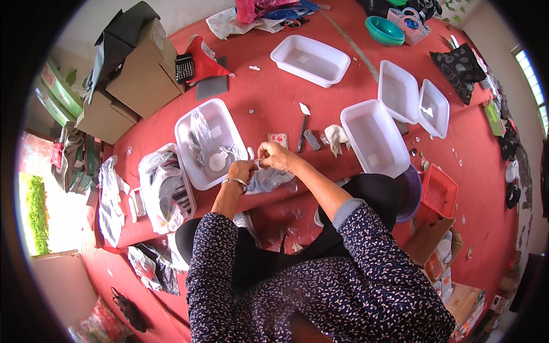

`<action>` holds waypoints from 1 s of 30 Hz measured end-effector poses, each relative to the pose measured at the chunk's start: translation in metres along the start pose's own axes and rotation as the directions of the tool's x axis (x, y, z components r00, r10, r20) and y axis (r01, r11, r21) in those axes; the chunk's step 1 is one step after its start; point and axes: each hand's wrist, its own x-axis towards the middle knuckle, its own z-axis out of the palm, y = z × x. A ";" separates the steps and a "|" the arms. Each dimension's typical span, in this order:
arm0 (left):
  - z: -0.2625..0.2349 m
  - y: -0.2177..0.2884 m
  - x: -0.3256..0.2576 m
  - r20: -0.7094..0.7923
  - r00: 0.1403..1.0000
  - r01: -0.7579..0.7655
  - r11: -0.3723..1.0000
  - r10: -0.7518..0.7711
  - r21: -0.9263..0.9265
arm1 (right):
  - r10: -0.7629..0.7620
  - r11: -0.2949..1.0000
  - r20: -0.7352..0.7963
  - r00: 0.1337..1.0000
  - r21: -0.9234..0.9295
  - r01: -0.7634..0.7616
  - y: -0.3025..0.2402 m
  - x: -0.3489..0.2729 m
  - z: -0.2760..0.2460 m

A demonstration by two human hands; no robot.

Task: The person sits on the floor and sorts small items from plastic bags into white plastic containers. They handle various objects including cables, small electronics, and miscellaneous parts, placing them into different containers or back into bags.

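My left hand (pixel 243 171), with a bracelet at the wrist, and my right hand (pixel 275 156) meet at the near right corner of a white plastic tub (pixel 186 140). Both are closed in a pinch on something small and whitish, too small to make out. Right beneath them lies a clear plastic bag (pixel 267 182). Inside the tub are a clear plastic packet (pixel 199 137) and a round white piece (pixel 217 162). Just beyond my right hand sits a small red-and-cream square packet (pixel 278 139). A dark, slim tool (pixel 301 134) and a grey oblong piece (pixel 311 140) lie farther right.
White tubs stand at the right (pixel 376 140) and far side (pixel 310 61) of the red surface. A tub of plastic-wrapped items (pixel 166 188) is at left, cardboard boxes (pixel 146 80) behind it. A purple basin (pixel 409 194) and red basket (pixel 440 191) sit at right.
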 end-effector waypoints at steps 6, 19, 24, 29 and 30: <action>-0.009 0.002 -0.002 0.162 0.987 -0.037 0.966 -0.006 0.256 | -0.395 0.762 0.012 0.919 -0.555 0.335 -0.001 -0.007 0.018; -0.014 -0.001 0.008 0.096 0.992 -0.109 0.941 0.082 0.321 | -0.183 0.967 -0.004 0.983 -0.184 0.179 -0.007 -0.001 -0.001; -0.013 -0.005 0.007 0.126 0.992 -0.003 1.000 0.002 0.010 | -0.005 0.979 0.011 1.000 0.205 0.002 -0.010 -0.003 0.002; -0.011 -0.004 0.007 0.087 0.995 0.048 0.999 -0.049 0.015 | -0.150 0.983 -0.025 0.988 0.100 0.152 0.001 -0.003 0.012; -0.010 -0.005 0.005 0.104 0.993 0.066 0.998 -0.064 -0.022 | -0.150 0.988 -0.056 0.987 0.037 0.152 0.000 -0.004 0.012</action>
